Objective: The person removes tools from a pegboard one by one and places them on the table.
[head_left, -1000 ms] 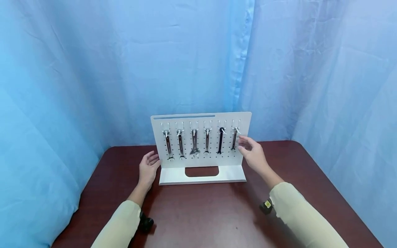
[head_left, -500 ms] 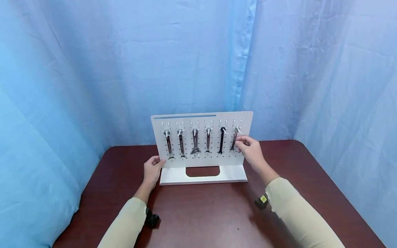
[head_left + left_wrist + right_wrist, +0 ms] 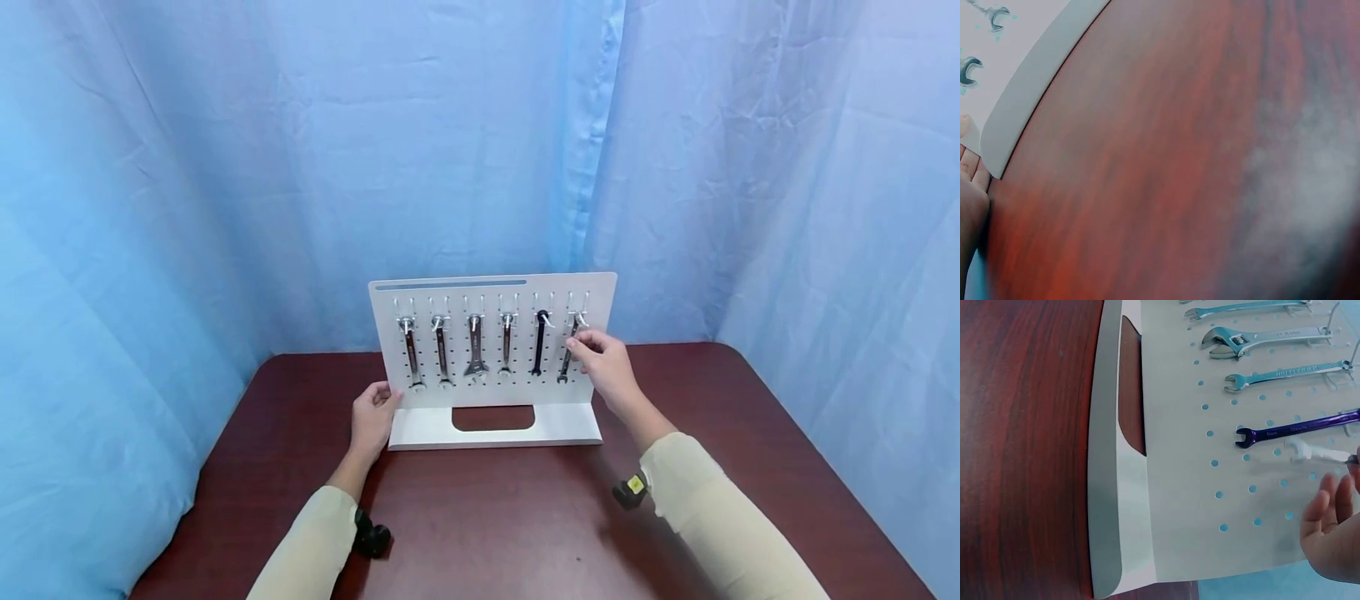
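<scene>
A white pegboard stand [image 3: 495, 423] stands upright on the table, with a row of wrenches hanging from its hooks. At its right end my right hand [image 3: 611, 371] pinches the rightmost silver wrench [image 3: 566, 364] by the shank. That wrench hangs slanted, its upper end at the hook; in the right wrist view the wrench [image 3: 1319, 453] is blurred. Beside it hangs a dark wrench [image 3: 538, 346]. My left hand [image 3: 372, 419] grips the board's lower left edge, thumb in front and fingers behind. An adjustable wrench [image 3: 475, 346] hangs near the middle.
Other silver wrenches hang on the board, including a wrench [image 3: 412, 354] at the far left. The board's base has a cutout. A dark red wooden table [image 3: 480, 517] lies beneath, and blue curtains [image 3: 450, 167] surround it at the back and sides.
My left hand has moved right and taken hold of the board's edge. My right hand has taken hold of the rightmost wrench, whose lower end now sits lower in view.
</scene>
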`<state>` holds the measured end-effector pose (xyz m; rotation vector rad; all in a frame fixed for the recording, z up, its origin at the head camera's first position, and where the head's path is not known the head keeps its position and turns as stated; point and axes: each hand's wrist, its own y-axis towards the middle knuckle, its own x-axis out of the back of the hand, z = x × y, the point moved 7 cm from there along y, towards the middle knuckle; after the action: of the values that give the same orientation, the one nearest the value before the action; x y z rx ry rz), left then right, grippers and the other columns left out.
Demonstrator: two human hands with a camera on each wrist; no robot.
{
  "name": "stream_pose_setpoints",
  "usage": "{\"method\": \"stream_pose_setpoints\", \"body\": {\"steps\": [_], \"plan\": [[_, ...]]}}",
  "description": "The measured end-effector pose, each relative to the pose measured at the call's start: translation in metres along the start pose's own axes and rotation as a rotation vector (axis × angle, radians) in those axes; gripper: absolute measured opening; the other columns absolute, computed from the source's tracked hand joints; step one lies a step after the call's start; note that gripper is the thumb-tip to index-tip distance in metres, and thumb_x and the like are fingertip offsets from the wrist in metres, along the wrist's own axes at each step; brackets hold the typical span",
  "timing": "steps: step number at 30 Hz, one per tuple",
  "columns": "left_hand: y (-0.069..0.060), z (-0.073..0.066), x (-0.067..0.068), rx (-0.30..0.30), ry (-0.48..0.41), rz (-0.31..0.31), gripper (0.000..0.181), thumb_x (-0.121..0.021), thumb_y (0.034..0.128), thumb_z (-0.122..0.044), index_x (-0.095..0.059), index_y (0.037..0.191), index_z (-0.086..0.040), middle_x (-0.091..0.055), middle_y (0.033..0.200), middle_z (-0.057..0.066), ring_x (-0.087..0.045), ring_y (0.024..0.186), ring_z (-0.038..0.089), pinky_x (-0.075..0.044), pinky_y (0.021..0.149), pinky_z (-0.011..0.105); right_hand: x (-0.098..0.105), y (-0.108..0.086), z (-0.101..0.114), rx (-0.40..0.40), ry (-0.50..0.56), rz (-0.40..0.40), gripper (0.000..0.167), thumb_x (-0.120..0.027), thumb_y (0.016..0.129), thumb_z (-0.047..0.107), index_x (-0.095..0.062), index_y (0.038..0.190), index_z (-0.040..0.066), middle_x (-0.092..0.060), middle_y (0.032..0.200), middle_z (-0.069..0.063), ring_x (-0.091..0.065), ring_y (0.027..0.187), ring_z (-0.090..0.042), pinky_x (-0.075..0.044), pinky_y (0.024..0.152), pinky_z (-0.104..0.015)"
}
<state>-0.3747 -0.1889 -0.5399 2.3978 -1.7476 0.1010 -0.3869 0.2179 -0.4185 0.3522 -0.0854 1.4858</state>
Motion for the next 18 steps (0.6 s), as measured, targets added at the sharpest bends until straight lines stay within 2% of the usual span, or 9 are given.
{"method": "stream_pose_setpoints", "body": {"steps": [9, 14, 18], "plan": [[0.0, 0.0, 0.005, -0.011, 0.029, -0.007, 0.026, -0.071, 0.0968, -0.018, -0.068, 0.117, -0.001, -0.068, 0.111, 0.017, -0.064, 0.103, 0.025, -0.052, 0.077, 0.021, 0.006, -0.015, 0.004, -0.018, -0.004, 0.017, 0.03, -0.065, 0.101, 0.021, -0.066, 0.112, -0.007, -0.061, 0.095, -0.01, -0.059, 0.084, -0.014, -0.057, 0.08, -0.031], [0.001, -0.001, 0.003, -0.015, 0.022, -0.009, 0.026, -0.071, 0.097, -0.017, -0.068, 0.118, -0.002, -0.068, 0.111, 0.017, -0.064, 0.102, 0.025, -0.052, 0.078, 0.024, 0.009, -0.022, 0.008, -0.032, 0.005, 0.021, 0.031, -0.065, 0.101, 0.02, -0.065, 0.115, -0.007, -0.06, 0.098, -0.01, -0.06, 0.088, -0.014, -0.059, 0.079, -0.033], [0.0, 0.003, 0.001, -0.002, 0.038, -0.003, 0.026, -0.071, 0.0969, -0.019, -0.069, 0.117, -0.002, -0.068, 0.111, 0.016, -0.065, 0.103, 0.025, -0.053, 0.08, 0.026, 0.013, -0.028, 0.01, -0.051, 0.009, 0.025, 0.034, -0.066, 0.1, 0.021, -0.065, 0.117, -0.008, -0.06, 0.096, -0.008, -0.06, 0.084, -0.012, -0.059, 0.077, -0.033]]}}
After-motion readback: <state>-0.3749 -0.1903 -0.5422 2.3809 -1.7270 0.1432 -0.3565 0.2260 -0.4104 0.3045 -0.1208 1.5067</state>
